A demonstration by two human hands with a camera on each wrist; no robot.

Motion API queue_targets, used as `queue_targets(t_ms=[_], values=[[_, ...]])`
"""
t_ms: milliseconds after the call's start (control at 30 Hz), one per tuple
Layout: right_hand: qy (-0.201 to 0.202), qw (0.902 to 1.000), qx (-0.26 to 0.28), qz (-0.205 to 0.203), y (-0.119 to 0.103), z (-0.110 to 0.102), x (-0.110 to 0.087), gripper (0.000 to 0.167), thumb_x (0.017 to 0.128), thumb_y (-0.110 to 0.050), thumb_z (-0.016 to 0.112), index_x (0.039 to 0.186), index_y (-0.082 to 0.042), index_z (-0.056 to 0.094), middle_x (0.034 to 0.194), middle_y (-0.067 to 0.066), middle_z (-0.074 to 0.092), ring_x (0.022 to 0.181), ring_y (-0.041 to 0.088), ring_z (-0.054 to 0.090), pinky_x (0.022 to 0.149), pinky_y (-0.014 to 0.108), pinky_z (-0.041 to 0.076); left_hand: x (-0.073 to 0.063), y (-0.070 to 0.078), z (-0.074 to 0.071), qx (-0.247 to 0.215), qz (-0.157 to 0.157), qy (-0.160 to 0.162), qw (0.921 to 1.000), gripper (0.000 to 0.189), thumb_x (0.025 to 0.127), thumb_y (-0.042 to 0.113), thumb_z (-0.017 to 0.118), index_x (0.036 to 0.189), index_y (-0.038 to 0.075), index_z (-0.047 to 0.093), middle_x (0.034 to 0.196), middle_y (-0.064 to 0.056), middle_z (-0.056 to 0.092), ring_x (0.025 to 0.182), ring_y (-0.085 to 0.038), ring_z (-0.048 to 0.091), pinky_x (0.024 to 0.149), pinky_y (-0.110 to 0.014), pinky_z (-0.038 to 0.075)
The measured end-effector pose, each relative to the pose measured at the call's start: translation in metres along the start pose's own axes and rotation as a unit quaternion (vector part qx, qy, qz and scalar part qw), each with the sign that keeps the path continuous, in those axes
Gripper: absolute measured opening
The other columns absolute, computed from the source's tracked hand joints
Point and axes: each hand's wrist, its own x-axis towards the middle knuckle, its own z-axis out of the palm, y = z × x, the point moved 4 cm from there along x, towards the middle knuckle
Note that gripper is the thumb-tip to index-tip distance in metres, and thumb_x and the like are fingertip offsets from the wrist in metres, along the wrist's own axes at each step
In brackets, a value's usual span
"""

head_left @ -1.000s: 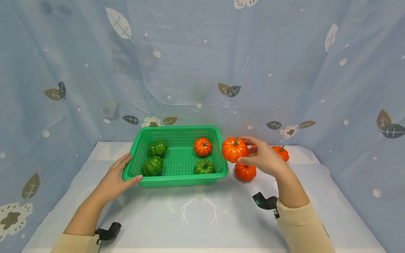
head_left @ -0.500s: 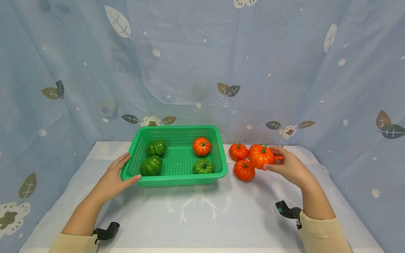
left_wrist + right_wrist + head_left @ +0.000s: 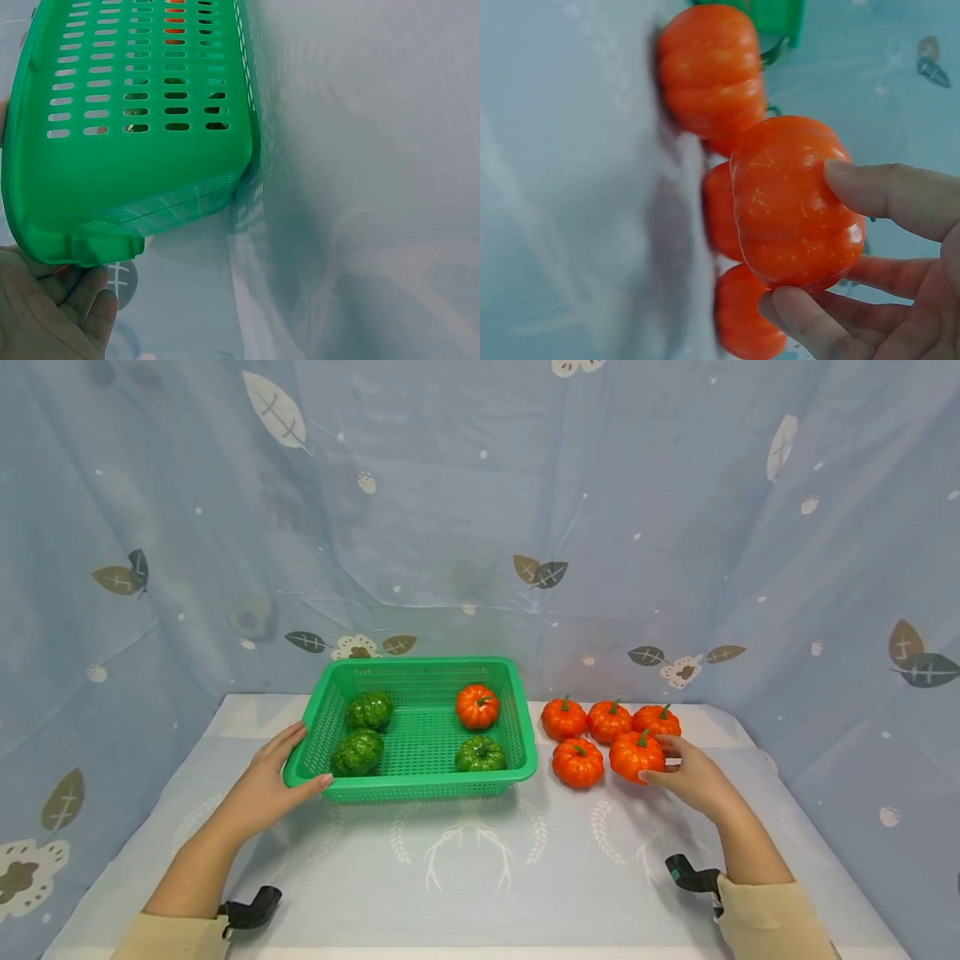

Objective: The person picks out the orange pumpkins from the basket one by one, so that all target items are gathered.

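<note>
An orange mini pumpkin [image 3: 637,757] with a green stem is held by my right hand [image 3: 693,779], low over the front of a pumpkin group. In the right wrist view, thumb and fingers grip this pumpkin [image 3: 795,202] from the sides, its shadow on the cloth beneath. At the near left corner of a green plastic basket [image 3: 420,784], my left hand [image 3: 262,789] holds the rim, thumb at the front and fingers along the left side. Inside lie two dark green pumpkins [image 3: 357,752] on the left; on the right, an orange pumpkin [image 3: 477,707] sits behind a green pumpkin [image 3: 481,754].
Right of the basket, an orange pumpkin [image 3: 577,763] sits in front; behind it stand three more in a row, with the rightmost pumpkin [image 3: 656,720] partly behind the held one. White cloth [image 3: 465,893] covers the table, and a blue patterned curtain [image 3: 450,527] encloses it.
My right hand has carried the orange pumpkin from beside the basket's right rim rightward, then down toward the cloth beside the front pumpkin. The left hand stays at the basket corner.
</note>
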Motion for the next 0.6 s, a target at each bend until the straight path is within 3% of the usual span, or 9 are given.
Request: queue_targets(t_ms=[333,600], values=[[-0.01,0.9996,0.001,0.025,0.018,0.015,0.009,0.084,0.09,-0.029,0.075,0.15,0.009,0.031,0.14,0.036,0.045,0.125,0.052,0.048,0.098,0.062,0.046,0.0,0.001,0.0,-0.001,0.001,-0.002,1.0,0.099,0.091,0.05,0.07,0.159,-0.001,0.018,0.165,-0.022,0.013,0.143,-0.056,0.017,0.099,-0.079,0.027],[-0.015,0.9995,0.021,0.016,0.02,0.022,0.013,0.082,0.09,-0.024,0.076,0.148,0.011,0.03,0.142,0.037,0.042,0.125,0.053,0.047,0.098,0.061,0.046,0.0,-0.001,-0.001,0.001,-0.003,-0.007,1.0,0.1,0.091,0.051,0.07,0.16,0.001,0.017,0.165,-0.021,0.013,0.143,-0.056,0.017,0.1,-0.079,0.027]])
